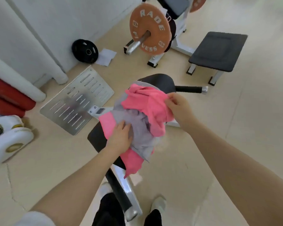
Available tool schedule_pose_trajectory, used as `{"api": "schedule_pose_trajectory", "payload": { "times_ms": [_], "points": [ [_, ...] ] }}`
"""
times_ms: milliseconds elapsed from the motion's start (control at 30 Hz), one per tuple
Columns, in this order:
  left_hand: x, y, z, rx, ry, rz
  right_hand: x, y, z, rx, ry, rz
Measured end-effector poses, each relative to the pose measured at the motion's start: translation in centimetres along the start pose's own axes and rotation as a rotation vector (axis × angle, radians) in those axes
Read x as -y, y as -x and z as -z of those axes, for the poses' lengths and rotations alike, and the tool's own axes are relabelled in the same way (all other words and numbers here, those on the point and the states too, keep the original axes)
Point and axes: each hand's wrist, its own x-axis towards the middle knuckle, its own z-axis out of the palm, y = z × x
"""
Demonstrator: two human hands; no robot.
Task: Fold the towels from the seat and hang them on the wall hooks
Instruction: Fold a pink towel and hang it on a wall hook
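Observation:
A heap of towels lies on the black padded seat [95,137] of a gym machine. A crumpled pink towel [147,105] is on top, a grey towel [140,128] is under it, and another pink towel [132,159] hangs over the seat's near edge. My right hand [178,108] pinches the top pink towel's right edge and lifts it. My left hand [121,137] lies flat on the grey towel, pressing it down. No wall hooks are in view.
A slotted metal footplate [77,101] lies left of the seat. Behind stand an orange weight plate [149,28] on a bar, a black low bench [219,51] and a black plate [85,51] against the white wall. Red pads [8,98] and white gear [8,137] sit at left.

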Motion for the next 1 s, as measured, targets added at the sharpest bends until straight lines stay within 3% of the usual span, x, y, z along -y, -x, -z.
{"api": "schedule_pose_trajectory", "payload": {
  "times_ms": [100, 233, 367, 533, 633, 733, 867, 933, 1000],
  "points": [
    [-1.6, 2.7, 2.1, -0.004, 0.228, 0.026, 2.2, 1.8, 1.7, 0.118, 0.001, 0.054],
    [-4.1, 7.0, 5.9, -0.201, 0.410, -0.108, 6.3, 4.4, 1.6, 0.255, -0.156, 0.082],
    [-5.5, 11.1, 8.9, -0.376, 0.455, -0.254, 9.7, 6.1, 1.5, 0.520, -0.267, 0.049],
    [-6.4, 14.8, 10.5, -0.418, 0.429, -0.399, 11.9, 9.1, 1.2, 0.761, -0.308, 0.051],
    [-7.7, 17.1, 11.3, -0.355, 0.411, -0.429, 12.4, 11.4, 1.5, 0.863, -0.323, 0.101],
    [-7.4, 18.4, 10.6, -0.334, 0.352, -0.385, 12.7, 13.6, 1.9, 0.805, -0.318, 0.111],
    [-5.9, 19.9, 9.6, -0.386, 0.455, -0.363, 12.3, 16.0, 2.5, 0.492, -0.286, 0.132],
    [-5.0, 20.9, 9.2, -0.285, 0.587, -0.361, 11.6, 16.7, 2.4, 0.291, -0.287, 0.113],
    [-3.7, 22.1, 8.6, -0.060, 0.725, -0.371, 10.6, 17.3, 2.4, 0.137, -0.316, 0.078]
  ]
}}
